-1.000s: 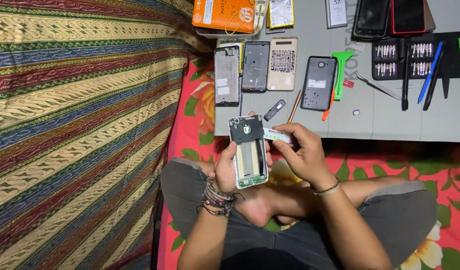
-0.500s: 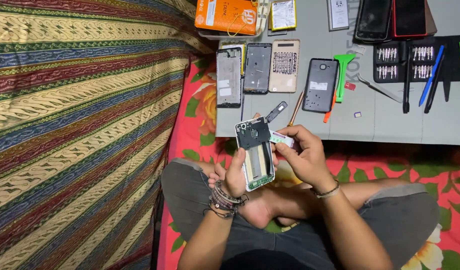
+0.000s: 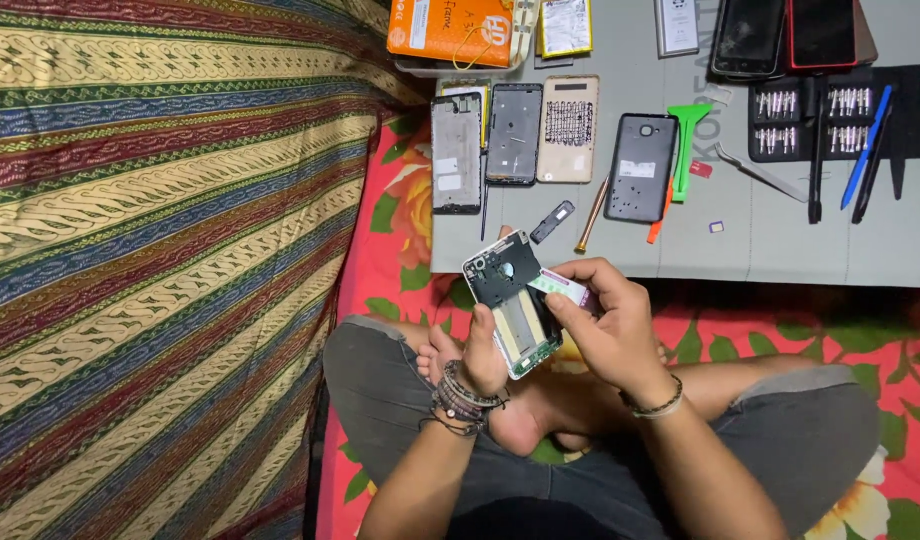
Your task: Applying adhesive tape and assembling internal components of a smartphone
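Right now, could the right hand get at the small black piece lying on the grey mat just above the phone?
Probably not freely: the right hand is pinching a pale card against the opened phone. The black piece itself lies uncovered nearby.

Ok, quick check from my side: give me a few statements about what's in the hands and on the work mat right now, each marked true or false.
1. The left hand holds an opened phone frame. True.
2. The right hand rests flat on the grey mat. False: it is lifted, with fingers at the frame's edge on a small pale strip.
3. An orange box lies at the mat's far edge. True.
4. The green plastic tool is in the right hand. False: it lies on the mat beside a dark back cover.
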